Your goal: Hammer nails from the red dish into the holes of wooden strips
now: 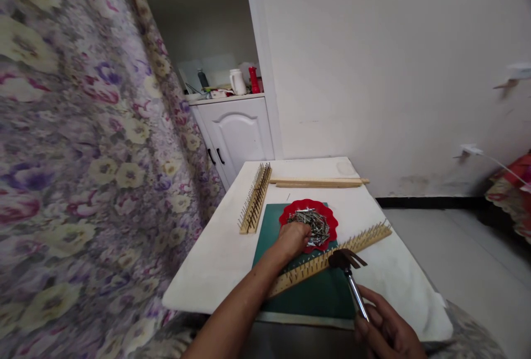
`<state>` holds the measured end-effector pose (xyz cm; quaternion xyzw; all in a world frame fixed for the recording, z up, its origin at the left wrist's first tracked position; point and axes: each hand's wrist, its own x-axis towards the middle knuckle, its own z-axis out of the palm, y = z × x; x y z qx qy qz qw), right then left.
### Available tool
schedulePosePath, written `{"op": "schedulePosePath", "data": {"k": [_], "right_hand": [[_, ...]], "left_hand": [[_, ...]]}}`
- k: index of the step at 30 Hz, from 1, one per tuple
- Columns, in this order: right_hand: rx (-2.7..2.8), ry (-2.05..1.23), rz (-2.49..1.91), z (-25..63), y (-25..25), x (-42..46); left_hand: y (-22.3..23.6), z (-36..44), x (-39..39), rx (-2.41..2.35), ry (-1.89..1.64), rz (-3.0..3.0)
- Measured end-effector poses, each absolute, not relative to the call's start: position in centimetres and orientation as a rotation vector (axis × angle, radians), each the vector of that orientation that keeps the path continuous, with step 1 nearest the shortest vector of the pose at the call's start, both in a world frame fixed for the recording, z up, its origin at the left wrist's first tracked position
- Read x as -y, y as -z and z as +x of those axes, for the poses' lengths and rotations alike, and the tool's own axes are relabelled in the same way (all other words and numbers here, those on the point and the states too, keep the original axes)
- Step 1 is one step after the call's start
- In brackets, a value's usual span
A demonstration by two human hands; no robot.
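Observation:
My left hand (295, 236) reaches over the near left side of a red scalloped dish (332, 220), its fingers curled in among a heap of nails (317, 225). Its fingertips are hidden, so what they pinch does not show. In my right hand (385, 323) a claw hammer (354, 287) is gripped by its shiny metal handle, with the dark head pointing away from me. Beneath the hammer head a wooden strip (305, 270) studded with rows of upright nails lies slanted across a green mat (319, 298). My left forearm covers part of the mat.
Another pair of nail-studded strips (255, 204) lies at the table's far left. Plain wooden strips (319, 183) lie along the back of the white-covered table (219, 270). A floral curtain (103, 182) hangs at left; behind stands a white cabinet (240, 132) bearing a white jug (238, 81).

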<state>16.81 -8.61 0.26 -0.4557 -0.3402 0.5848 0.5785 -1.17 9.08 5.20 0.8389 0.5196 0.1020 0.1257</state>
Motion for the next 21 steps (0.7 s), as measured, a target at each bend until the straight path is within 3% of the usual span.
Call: {"op": "schedulePosePath", "data": {"k": [5, 13, 21], "right_hand": [[0.868, -1.372, -1.08, 16.5, -0.5, 8.4], [0.913, -1.416, -1.079, 16.6, -2.7, 9.4], [1.0, -1.391, -1.128, 16.9, -3.3, 9.9]], "left_hand": [[-6.4, -2.2, -8.3, -1.441, -0.446, 2.436], [-6.2, -6.1, -5.0, -1.41, -1.123, 1.874], [-2.8, -8.8, 1.3, -1.346, -1.162, 1.304]]}}
